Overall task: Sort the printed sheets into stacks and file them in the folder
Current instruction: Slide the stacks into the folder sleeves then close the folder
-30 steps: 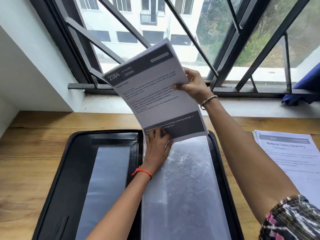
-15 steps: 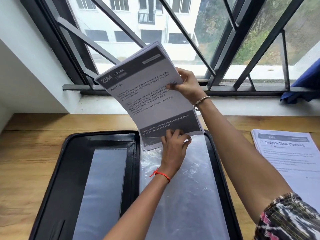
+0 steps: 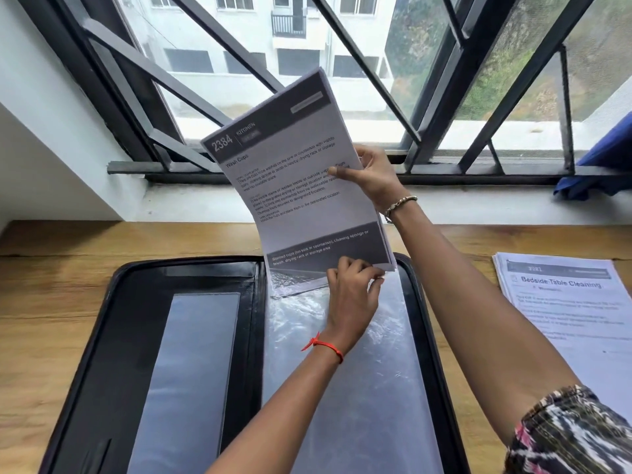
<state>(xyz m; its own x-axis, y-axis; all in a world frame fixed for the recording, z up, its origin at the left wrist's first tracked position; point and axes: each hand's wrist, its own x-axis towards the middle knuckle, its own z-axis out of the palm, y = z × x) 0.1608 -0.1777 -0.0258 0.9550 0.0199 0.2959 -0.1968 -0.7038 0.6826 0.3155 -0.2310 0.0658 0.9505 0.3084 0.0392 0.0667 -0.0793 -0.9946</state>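
A stack of printed sheets [image 3: 290,186] headed "2384 Kitchen, Wash Cups" stands tilted above the open black folder [image 3: 143,336]. My right hand [image 3: 372,179] grips the stack's right edge, thumb on the front. The stack's bottom edge sits in the mouth of the folder's clear plastic sleeve [image 3: 349,388]. There my left hand [image 3: 352,295] pinches the sleeve's top edge at the stack's lower right corner. A second stack of sheets [image 3: 574,319], headed "Bedside Table Cleaning", lies flat on the wooden table at the right.
The folder lies open on a wooden table [image 3: 51,319] under a barred window [image 3: 444,97]. A clear pocket [image 3: 191,378] is on the folder's left half. A blue cloth [image 3: 602,165] hangs on the sill at far right.
My left hand slid right along the stack's bottom edge, from its left corner to its right corner. The stack's lower end went a little deeper into the sleeve mouth.
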